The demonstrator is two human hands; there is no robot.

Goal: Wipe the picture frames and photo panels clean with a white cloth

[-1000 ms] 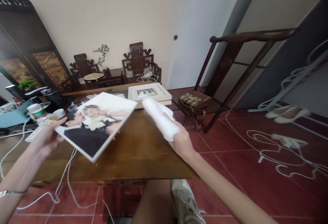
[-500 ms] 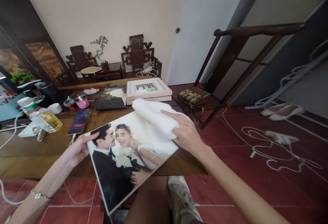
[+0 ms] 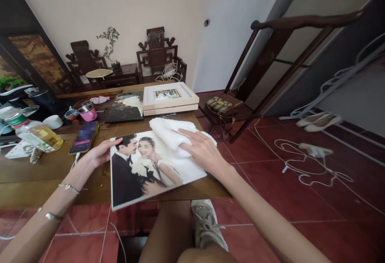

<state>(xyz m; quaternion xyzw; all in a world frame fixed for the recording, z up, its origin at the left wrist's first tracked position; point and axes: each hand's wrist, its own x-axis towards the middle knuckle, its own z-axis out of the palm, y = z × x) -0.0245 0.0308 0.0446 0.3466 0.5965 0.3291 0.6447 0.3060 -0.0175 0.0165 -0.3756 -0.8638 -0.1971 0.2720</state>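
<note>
A wedding photo panel (image 3: pixel 126 179) with a thin white edge is tilted over the front edge of the wooden table. My left hand (image 3: pixel 104 152) grips its left edge, thumb on the front face and the other fingers mostly hidden behind it. On the panel's upper right part lies a folded white cloth (image 3: pixel 167 130). My right hand (image 3: pixel 203 150) is closed on this cloth and presses it against the photo. Left of the panel, a phone (image 3: pixel 86 136) with a white cable plugged in rests on the table.
Behind the panel are stacked pale picture frames (image 3: pixel 171 104) and a dark photo panel (image 3: pixel 124 108). A pink mug (image 3: pixel 88 112) and a bottle of yellow liquid (image 3: pixel 36 132) stand on the left. At right, a wooden chair (image 3: pixel 249 94) holds a plaid bag (image 3: pixel 219 104); cables (image 3: pixel 315 166) lie on the floor.
The photo panel has turned, its lower left corner rising, so it sits more level. My right hand and the cloth have shifted slightly left across it. The view has swung a little.
</note>
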